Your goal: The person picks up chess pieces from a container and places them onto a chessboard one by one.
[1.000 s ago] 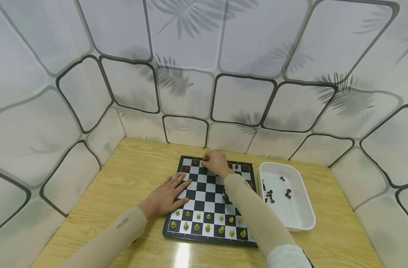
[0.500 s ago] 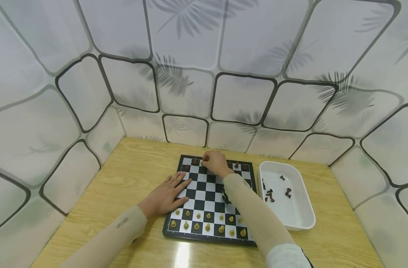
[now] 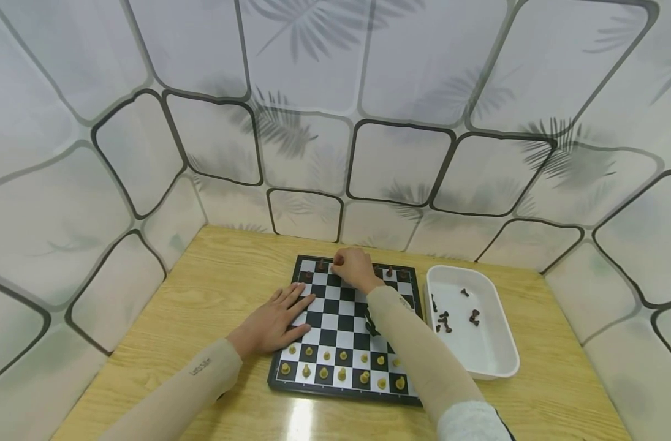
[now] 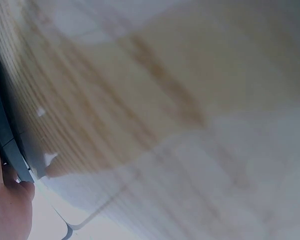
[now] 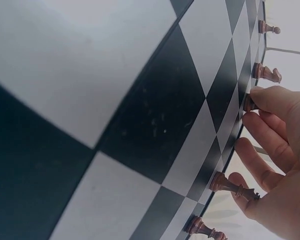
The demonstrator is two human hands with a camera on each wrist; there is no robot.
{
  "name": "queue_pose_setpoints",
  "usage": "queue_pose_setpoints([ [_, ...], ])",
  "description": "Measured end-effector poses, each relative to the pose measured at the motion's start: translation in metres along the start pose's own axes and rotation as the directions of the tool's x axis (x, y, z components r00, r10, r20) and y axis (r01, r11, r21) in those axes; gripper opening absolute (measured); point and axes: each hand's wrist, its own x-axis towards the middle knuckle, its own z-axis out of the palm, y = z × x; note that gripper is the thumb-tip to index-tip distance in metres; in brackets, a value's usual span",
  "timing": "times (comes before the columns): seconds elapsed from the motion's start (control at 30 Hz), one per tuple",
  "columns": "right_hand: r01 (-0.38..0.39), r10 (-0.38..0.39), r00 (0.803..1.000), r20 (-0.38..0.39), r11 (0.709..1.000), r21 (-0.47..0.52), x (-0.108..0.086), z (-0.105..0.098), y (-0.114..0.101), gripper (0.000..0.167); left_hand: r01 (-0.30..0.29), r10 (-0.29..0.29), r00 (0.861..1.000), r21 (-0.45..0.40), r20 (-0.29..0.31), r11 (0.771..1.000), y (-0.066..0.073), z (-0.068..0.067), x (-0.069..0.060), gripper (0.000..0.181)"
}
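A black-and-white chessboard lies on the wooden table. My left hand rests flat on its left edge, fingers spread; in the left wrist view only part of that hand shows beside the board's dark edge. At the far row my right hand pinches a dark brown chess piece between thumb and forefinger, mostly covered so its kind is unclear. A brown knight and a pawn stand to one side of it. A tall crowned piece stands beside the other fingers, with another piece beyond.
Yellow chess pieces stand in two rows at the near side of the board. Right of the board is a white plastic tray holding several loose brown pieces. A patterned curtain closes off the table's back and sides.
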Motion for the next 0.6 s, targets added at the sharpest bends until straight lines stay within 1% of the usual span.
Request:
queue_pose_setpoints([
  [0.1, -0.005, 0.005, 1.0, 0.013, 1.0, -0.007, -0.001, -0.002, 0.0, 0.015, -0.002, 0.002, 1.0, 0.0, -0.002, 1.0, 0.0, 0.0, 0.0, 0.076],
  [0.2, -0.018, 0.017, 0.999, 0.044, 1.0, 0.005, -0.002, -0.007, 0.0, 0.019, -0.007, 0.007, 1.0, -0.001, -0.004, 1.0, 0.0, 0.001, 0.0, 0.076],
  [0.33, -0.029, 0.024, 0.997, 0.072, 0.997, 0.072, -0.005, -0.022, 0.0, 0.029, -0.009, 0.009, 1.0, -0.005, -0.01, 1.0, 0.0, 0.0, 0.0, 0.075],
  [0.47, -0.016, 0.007, 0.998, 0.058, 0.989, 0.148, -0.01, -0.043, 0.005, 0.038, -0.006, 0.005, 1.0, -0.006, -0.014, 1.0, 0.001, -0.002, -0.001, 0.075],
  [0.6, -0.001, -0.004, 1.0, 0.024, 0.979, 0.204, -0.019, -0.065, 0.017, 0.039, -0.005, 0.005, 1.0, -0.01, -0.011, 1.0, 0.002, -0.002, -0.001, 0.075],
])
